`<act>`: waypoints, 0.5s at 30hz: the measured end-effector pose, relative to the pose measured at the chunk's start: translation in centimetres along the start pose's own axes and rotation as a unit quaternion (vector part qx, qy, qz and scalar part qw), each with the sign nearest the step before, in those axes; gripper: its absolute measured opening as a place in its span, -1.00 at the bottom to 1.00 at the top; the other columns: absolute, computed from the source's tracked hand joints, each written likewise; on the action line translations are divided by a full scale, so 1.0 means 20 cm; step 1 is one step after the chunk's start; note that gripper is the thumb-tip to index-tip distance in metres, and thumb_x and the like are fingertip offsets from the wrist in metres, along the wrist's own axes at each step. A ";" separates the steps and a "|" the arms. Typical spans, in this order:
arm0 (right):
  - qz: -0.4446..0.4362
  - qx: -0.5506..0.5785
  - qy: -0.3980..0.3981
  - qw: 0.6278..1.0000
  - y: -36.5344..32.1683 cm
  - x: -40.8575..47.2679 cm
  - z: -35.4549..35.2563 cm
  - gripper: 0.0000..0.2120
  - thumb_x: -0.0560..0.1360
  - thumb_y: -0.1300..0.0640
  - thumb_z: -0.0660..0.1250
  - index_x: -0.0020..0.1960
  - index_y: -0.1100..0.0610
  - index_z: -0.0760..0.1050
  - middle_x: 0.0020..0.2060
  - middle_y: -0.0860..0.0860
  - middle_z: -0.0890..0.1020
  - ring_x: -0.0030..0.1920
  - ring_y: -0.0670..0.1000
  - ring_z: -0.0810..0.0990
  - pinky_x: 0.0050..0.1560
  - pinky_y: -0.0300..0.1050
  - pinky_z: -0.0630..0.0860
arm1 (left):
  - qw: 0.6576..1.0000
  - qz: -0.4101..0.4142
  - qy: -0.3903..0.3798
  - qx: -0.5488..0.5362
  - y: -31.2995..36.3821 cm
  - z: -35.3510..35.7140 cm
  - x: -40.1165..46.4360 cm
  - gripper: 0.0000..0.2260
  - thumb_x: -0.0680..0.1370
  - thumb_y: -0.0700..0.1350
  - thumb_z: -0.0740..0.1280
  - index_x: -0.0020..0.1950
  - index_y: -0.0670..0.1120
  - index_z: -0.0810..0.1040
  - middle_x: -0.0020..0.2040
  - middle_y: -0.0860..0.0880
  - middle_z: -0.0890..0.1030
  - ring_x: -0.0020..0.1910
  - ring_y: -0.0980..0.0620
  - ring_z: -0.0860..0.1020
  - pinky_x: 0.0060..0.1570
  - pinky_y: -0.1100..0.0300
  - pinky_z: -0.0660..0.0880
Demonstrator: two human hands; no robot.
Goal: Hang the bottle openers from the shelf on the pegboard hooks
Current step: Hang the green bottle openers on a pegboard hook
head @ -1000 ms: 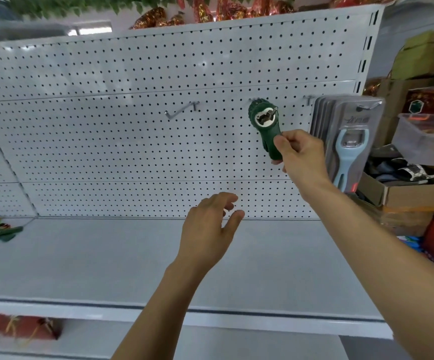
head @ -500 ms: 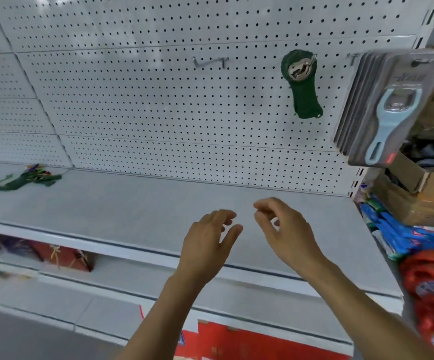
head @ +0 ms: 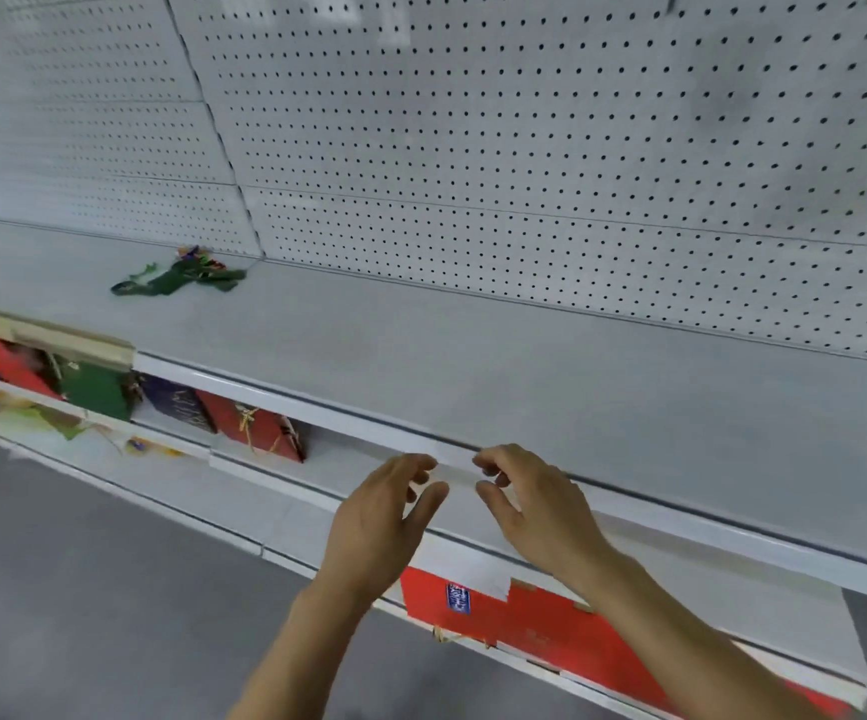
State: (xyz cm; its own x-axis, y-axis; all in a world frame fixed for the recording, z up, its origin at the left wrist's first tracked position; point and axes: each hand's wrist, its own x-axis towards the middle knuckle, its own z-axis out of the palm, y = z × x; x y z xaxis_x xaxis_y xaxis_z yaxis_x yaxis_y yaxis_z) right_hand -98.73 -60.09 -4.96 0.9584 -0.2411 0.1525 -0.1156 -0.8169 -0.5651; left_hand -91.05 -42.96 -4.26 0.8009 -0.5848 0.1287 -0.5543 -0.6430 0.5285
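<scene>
Empty left hand (head: 375, 522) and right hand (head: 535, 506) hover above shelf (head: 473, 366); bottle openers (head: 182, 278) lie far left.

Two bare hands — the left hand (head: 374, 527) and the right hand (head: 535, 506) — in front of one grey shelf (head: 525, 376). One heap of green bottle openers (head: 182, 278) far left on it; their number can't be told. Below the shelf, several gift boxes (head: 260, 428).

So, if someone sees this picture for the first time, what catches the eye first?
Probably the two bare hands, left hand and right hand, held close together, holding nothing, low in the middle over the shelf edge. Next, the small green pile of bottle openers far left on that shelf, below the white pegboard.
</scene>
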 end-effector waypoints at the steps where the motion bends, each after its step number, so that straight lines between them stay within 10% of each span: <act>1: 0.002 0.008 -0.002 1.000 -0.07 0.06 0.07 -0.74 0.58 -0.02 0.25 0.26 -0.04 0.44 0.11 -0.17 0.58 0.08 -0.13 0.57 0.05 -0.29 0.44 | 1.000 -0.008 0.001 0.005 -0.10 -0.06 0.01 -0.62 0.57 0.21 0.15 0.31 0.09 0.45 0.14 0.16 0.57 -0.03 0.22 0.53 -0.13 0.43 0.41; 15: 0.003 0.106 -0.026 0.994 -0.98 1.02 0.87 -0.81 0.56 0.07 0.28 0.18 -0.03 0.49 0.07 -0.18 0.59 0.00 -0.14 0.58 0.03 -0.13 0.53 | 0.995 -0.076 0.046 0.042 -1.34 -0.82 0.31 -0.74 0.59 0.15 0.21 0.24 0.12 0.46 0.08 0.16 0.58 -0.07 0.20 0.54 -0.08 0.21 0.56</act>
State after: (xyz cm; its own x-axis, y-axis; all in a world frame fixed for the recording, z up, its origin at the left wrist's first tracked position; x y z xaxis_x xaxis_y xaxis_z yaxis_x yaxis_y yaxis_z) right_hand -72.36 -39.79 -4.91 0.9707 -0.2136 0.1100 -0.0688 -0.6856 -0.7247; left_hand -67.62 -21.24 -3.90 0.8922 -0.4322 0.1312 -0.4392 -0.7620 0.4759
